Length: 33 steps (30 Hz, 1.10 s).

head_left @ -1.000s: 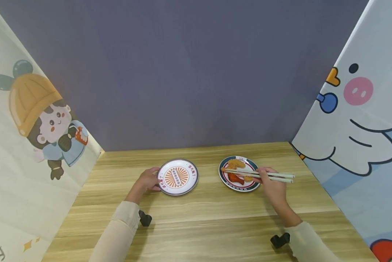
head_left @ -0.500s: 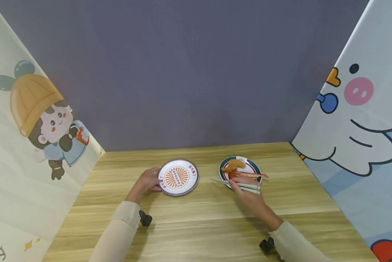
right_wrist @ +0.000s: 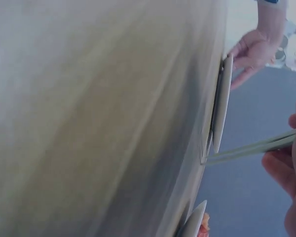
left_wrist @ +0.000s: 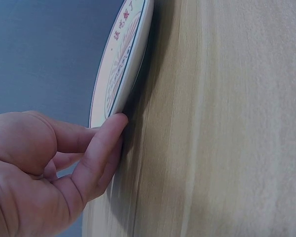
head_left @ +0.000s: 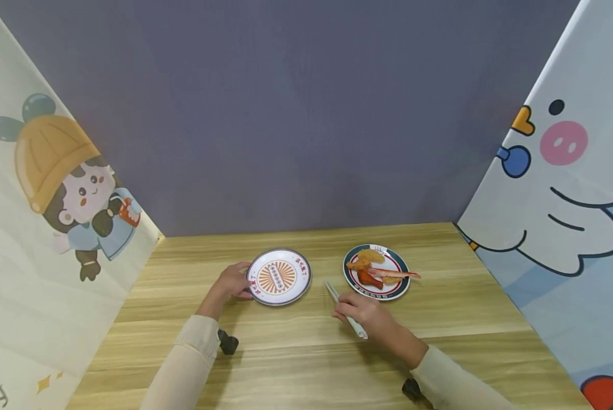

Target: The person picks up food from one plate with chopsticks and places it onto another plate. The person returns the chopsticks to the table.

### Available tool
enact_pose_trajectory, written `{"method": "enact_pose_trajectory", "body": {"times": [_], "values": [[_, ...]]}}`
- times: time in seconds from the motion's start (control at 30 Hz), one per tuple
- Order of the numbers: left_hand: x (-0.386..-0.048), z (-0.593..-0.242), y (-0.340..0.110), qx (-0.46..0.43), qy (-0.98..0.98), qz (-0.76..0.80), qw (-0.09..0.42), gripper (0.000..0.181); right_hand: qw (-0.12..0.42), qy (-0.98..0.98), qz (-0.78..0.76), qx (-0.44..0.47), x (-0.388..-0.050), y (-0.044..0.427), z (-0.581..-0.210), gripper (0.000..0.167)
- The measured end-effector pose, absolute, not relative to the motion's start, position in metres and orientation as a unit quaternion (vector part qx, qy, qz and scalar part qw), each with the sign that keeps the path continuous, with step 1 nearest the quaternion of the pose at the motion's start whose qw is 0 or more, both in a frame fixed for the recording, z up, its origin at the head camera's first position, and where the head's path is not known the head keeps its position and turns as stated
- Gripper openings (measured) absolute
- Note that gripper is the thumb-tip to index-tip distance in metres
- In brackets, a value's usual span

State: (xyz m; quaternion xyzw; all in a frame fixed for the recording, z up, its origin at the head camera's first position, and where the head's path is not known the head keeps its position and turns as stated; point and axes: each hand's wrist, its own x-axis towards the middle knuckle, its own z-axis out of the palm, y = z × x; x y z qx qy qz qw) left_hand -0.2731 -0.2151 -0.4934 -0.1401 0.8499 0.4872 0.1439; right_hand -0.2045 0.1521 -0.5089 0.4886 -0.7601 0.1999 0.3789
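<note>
My left hand (head_left: 231, 281) pinches the left rim of a white plate (head_left: 297, 285) with an orange sunburst print; thumb and fingers meet at the rim in the left wrist view. My right hand (head_left: 366, 315) holds a pair of pale green chopsticks (head_left: 358, 328) just right of that plate. Their tips point away and to the left, at or close to the tabletop. Behind the right hand stands a second plate (head_left: 402, 289) with a dark green rim. It bears a drumstick (head_left: 369, 279), golden fried pieces (head_left: 371, 255) and a long pink-and-white strip (head_left: 392, 274) that juts past the right rim.
Both plates stand on a wood-grain table (head_left: 286, 364). A dark grey panel (head_left: 306, 114) rises behind it. Cartoon-printed white panels flank the left (head_left: 24, 256) and right (head_left: 593, 228) sides.
My right hand has moved left and nearer from over the food plate, turning the chopsticks. The pink-and-white strip now lies plainly across that plate. The left hand stays at its rim.
</note>
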Motion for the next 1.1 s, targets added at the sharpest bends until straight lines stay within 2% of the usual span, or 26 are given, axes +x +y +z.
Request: {"method": "enact_pose_trajectory", "body": {"times": [0.13,0.37,0.7,0.83,1.1], "values": [[-0.273,-0.494,-0.215,-0.139,0.849,0.489,0.144,0.070,0.354,-0.782,0.149,0.490,-0.199,0.149,-0.512,0.018],[-0.274,-0.496,-0.216,-0.133,0.848,0.493,0.144,0.070,0.266,-0.835,0.087,0.474,-0.182,0.140,-0.520,0.010],[-0.272,-0.494,-0.216,-0.129,0.844,0.499,0.146,0.070,0.203,-0.864,0.050,0.458,-0.175,0.136,-0.520,0.006],[-0.273,-0.495,-0.216,-0.129,0.846,0.497,0.147,0.070,0.197,-0.867,0.050,0.454,-0.175,0.136,-0.521,0.006],[-0.271,-0.493,-0.215,-0.127,0.847,0.495,0.148,0.072,0.223,-0.856,0.046,0.464,-0.177,0.137,-0.525,0.008]]}}
